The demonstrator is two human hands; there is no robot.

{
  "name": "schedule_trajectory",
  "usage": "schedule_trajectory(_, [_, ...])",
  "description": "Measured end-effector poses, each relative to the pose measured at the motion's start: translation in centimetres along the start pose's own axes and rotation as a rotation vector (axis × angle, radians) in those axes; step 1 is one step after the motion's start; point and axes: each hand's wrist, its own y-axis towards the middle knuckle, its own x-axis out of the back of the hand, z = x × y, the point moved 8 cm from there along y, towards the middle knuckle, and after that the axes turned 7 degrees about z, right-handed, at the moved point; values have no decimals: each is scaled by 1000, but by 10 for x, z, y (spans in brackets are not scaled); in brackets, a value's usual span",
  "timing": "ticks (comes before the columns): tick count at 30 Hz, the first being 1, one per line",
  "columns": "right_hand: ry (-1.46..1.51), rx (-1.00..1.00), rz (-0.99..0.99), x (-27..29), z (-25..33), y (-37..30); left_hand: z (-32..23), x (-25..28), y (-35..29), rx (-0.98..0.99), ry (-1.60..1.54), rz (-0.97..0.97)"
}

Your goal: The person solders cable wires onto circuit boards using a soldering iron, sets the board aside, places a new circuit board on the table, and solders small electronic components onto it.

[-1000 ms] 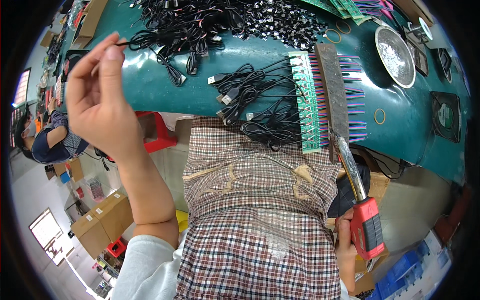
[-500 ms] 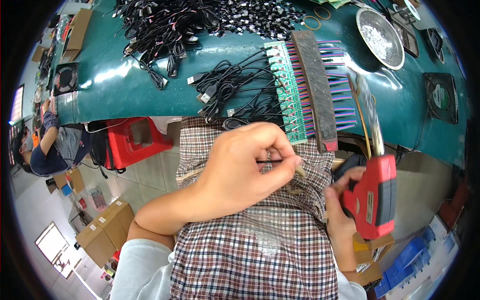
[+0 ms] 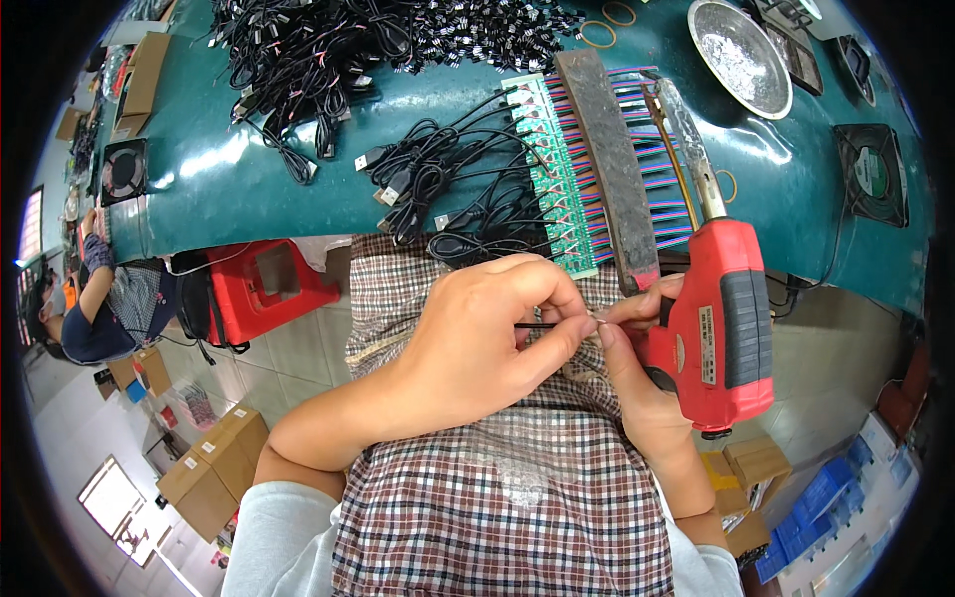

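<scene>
Green tabletop (image 3: 219,204) spreads before us; our left hand (image 3: 502,348) pinches a black cable (image 3: 538,325) pointing rightward, its end at our right hand (image 3: 647,383), which grips a red soldering gun (image 3: 698,289).

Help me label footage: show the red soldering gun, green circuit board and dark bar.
Red soldering gun (image 3: 714,298): head view, red housing.
Green circuit board (image 3: 550,179): head view, middle.
Dark bar (image 3: 608,171): head view, top face.

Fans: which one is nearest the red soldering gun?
The right fan, with the green centre; the left fan sits much farther from the gun.
</scene>
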Motion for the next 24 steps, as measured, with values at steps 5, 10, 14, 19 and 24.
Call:
schedule_trajectory(5, [-431, 164, 30, 7, 7, -3, -7, -2, -2, -90, 108, 62])
schedule_trajectory(10, [-359, 145, 181, 5, 15, -7, -16, -5, -5, -152, 51, 258])
schedule_trajectory(14, [-218, 17, 119, 22, 8, -5, -11, 5, -4, -14, -4, 266])
schedule_trajectory(19, [-9, 16, -39, 21, 7, -2, 16, 7, -6, 167, -164, 26])
schedule_trajectory(24, [-201, 128, -16, 12, 1, -1, 16, -3, -5, 175, -171, 49])
